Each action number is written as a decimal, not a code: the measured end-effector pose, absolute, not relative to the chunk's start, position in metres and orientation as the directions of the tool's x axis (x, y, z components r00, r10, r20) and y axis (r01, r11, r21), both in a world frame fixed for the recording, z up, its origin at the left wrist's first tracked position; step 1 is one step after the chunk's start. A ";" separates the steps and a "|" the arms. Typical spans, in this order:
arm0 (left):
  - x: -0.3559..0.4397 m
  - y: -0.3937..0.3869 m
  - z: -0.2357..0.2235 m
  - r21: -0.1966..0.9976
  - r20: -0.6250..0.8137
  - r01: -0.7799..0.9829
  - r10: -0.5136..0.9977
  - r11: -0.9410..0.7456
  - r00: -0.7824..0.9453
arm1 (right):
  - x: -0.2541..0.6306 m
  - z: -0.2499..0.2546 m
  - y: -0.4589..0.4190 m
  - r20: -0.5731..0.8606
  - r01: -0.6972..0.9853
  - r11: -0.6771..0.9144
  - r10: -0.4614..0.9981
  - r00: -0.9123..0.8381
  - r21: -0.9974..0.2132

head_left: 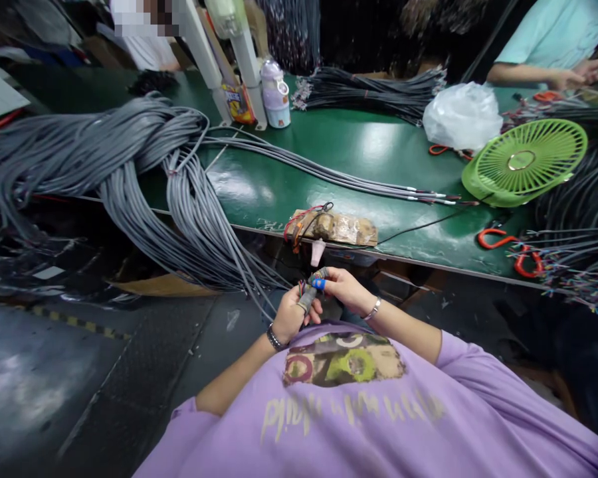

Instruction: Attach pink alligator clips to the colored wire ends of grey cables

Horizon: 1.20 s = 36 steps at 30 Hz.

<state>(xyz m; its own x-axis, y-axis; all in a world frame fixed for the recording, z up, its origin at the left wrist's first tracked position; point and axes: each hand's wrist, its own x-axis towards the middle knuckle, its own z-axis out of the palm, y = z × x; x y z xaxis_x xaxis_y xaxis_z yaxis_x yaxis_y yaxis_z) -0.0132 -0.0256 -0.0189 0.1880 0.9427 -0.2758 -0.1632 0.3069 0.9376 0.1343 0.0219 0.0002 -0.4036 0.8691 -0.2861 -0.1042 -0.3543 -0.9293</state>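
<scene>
Close to my body, just off the bench's front edge, my left hand (290, 316) is closed around the end of a grey cable, where thin coloured wires (301, 287) stick out. Its thumb has a grey wrapping. My right hand (346, 290) meets it from the other side, fingertips pinched at the wire ends; blue tape (318, 283) shows at its fingers. Exactly what lies between those fingertips is too small to tell. A thick bundle of grey cables (144, 153) drapes over the bench edge on the left, its lower ends running toward my left hand.
On the green bench (379, 146) lie a taped wooden block (346, 228) with a pinkish nozzle (317, 253), several stripped cables (329, 174), a bottle (275, 96), a green fan (523, 162), a plastic bag (462, 116) and orange-handled scissors (498, 239). Another person (553, 46) works across at the right.
</scene>
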 end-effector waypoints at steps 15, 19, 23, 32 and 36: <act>-0.011 -0.025 -0.016 0.937 -0.279 -0.203 0.958 0.285 0.060 | 0.134 -0.003 0.020 -0.222 -0.016 -0.238 0.927 -0.301 -0.971; -0.010 -0.026 -0.015 0.942 -0.266 -0.202 0.963 0.268 0.034 | 0.136 -0.005 0.017 -0.201 -0.013 -0.215 0.930 -0.308 -0.977; -0.012 -0.025 -0.015 0.954 -0.243 -0.165 0.969 0.249 0.052 | 0.136 -0.004 0.017 -0.184 -0.023 -0.200 0.938 -0.292 -0.980; -0.013 -0.024 -0.012 0.951 -0.255 -0.180 0.967 0.251 -0.001 | 0.136 -0.005 0.018 -0.193 -0.017 -0.208 0.935 -0.297 -0.978; -0.013 -0.020 -0.007 0.899 -0.331 -0.317 0.943 0.301 -0.044 | 0.135 -0.009 0.014 -0.164 -0.008 -0.176 0.930 -0.329 -0.984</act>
<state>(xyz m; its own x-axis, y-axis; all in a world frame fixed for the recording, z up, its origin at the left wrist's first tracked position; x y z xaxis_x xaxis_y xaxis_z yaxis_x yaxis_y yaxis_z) -0.0132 -0.0202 -0.0072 -0.0442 0.9426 -0.3310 -0.3172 0.3009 0.8994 0.1353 0.0136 -0.0088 -0.3287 0.9301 -0.1639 -0.0077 -0.1762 -0.9843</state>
